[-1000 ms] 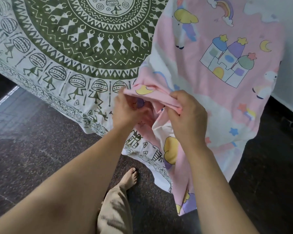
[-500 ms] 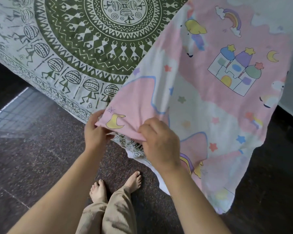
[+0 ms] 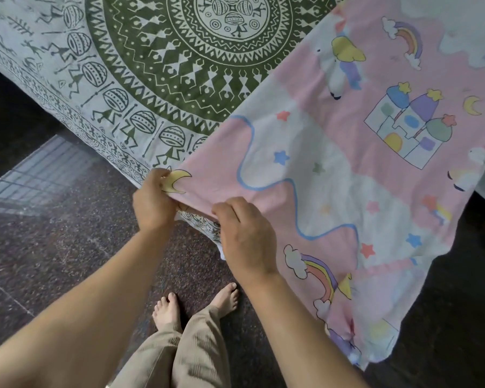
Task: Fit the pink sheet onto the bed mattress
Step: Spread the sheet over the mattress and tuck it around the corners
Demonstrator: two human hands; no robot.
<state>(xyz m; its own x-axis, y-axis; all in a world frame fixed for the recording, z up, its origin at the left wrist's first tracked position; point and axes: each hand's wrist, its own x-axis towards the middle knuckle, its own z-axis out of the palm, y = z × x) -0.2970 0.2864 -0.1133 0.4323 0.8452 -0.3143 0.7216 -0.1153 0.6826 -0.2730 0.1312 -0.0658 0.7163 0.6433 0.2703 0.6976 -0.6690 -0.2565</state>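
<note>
- Two hands grip one hem, and here is how things lie from your left to your right.
- Far left, the dark speckled floor lies open beside the bed, giving you free room on that side.
- The green-and-white patterned sheet covers the mattress; its border hangs over the near edge.
- Your left hand pinches the corner of the pink sheet, fingers closed on the cloth right at a printed yellow moon.
- Your bare feet stand on the floor just below, close to the bed edge.
- Your right hand clamps the same hem just beside, fingers curled tight over it.
- The pink sheet spreads right across the bed's corner, its far end drooping toward the floor.
- No readable writing shows; only pictures of castle, rainbows, stars.
</note>
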